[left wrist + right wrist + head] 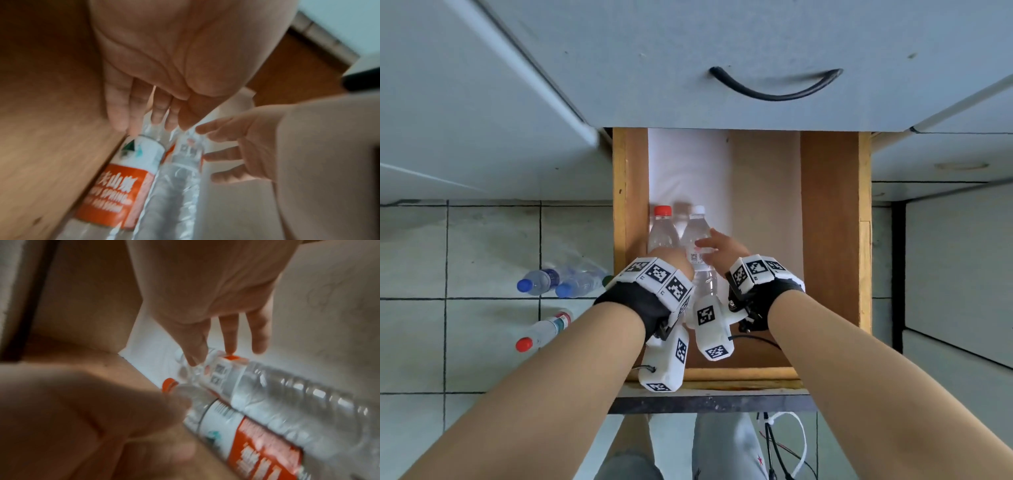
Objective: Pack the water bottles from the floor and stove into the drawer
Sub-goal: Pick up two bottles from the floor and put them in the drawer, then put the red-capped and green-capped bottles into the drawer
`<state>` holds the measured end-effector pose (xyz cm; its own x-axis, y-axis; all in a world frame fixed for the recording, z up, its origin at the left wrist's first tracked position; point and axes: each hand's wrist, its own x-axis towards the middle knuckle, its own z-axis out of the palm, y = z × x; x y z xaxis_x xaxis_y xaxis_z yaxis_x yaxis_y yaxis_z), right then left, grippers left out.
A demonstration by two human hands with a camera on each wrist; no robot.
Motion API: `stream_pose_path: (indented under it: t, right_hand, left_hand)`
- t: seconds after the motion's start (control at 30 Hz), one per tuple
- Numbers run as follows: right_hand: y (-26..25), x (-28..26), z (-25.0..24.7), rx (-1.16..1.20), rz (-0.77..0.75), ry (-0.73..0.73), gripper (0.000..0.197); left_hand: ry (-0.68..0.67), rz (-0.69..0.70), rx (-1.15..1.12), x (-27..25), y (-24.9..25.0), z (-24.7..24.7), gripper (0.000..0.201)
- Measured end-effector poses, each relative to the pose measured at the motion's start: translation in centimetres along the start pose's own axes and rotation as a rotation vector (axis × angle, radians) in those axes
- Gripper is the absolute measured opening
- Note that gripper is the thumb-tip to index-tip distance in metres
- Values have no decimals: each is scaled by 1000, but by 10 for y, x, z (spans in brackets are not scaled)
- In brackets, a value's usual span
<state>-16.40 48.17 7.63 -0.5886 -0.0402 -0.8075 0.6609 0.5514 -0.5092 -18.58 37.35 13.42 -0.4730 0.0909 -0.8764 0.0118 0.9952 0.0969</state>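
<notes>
drawer (828, 240): two bottles (663, 233) lying by left wall | left hand (164, 65), right hand (216, 288): fingers straight, released

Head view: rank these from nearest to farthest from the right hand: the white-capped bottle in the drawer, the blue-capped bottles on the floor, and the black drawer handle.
1. White-capped bottle: in the drawer, touching the right hand.
2. Blue-capped bottles: on the floor tiles, left of the drawer.
3. Black drawer handle: on the cabinet front at the top.
</notes>
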Motion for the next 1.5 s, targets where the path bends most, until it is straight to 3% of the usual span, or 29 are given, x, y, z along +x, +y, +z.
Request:
stream_pose_path:
  t: [0.1, 0.2, 0.37, 0.53, 0.7, 0.83, 0.97, 1.03, 1.1, 1.17, 1.23, 1.37, 1.5]
  right_hand:
    - [-21, -26, 3, 270, -131, 288, 40]
    - [-54, -57, 13, 401, -275, 294, 36]
    - [-121, -98, 82, 381, -531, 202, 34]
    - [-170, -110, 195, 342, -606, 137, 36]
    - [-168, -88, 303, 313, -520, 113, 34]
    - [-104, -27, 358, 174, -301, 173, 36]
    - [-22, 45, 365, 70, -102, 397, 26]
    - [6, 79, 357, 86, -91, 541, 23]
    - [24, 110, 348, 94, -95, 576, 43]
    - [31, 138, 341, 93, -95, 518, 72]
    - [32, 162, 336, 56, -121, 462, 83]
    - [18, 185, 326, -110, -110, 497, 43]
    - [10, 167, 321, -237, -166, 500, 21]
  left_hand:
    - [135, 273, -252, -26, -13, -10, 37]
    - [355, 412, -463, -65, -52, -19, 32]
    - [684, 365, -768, -113, -151, -16, 25]
    - [850, 222, -906, -138, -267, 17, 27]
    - [880, 74, -1036, -129, -363, 79, 34]
    - [862, -61, -1034, -78, -403, 145, 29]
    - [813, -138, -1012, -1, -409, 214, 38]
    - [794, -145, -959, 41, -405, 240, 46]
    - [753, -147, -915, 80, -401, 261, 53]
    - [690, -163, -882, 111, -398, 277, 60]
    - [696, -207, -847, 130, -399, 289, 58]
    - [781, -384, -824, 137, -406, 293, 35]
    - [733, -399, -817, 112, -407, 291, 32]
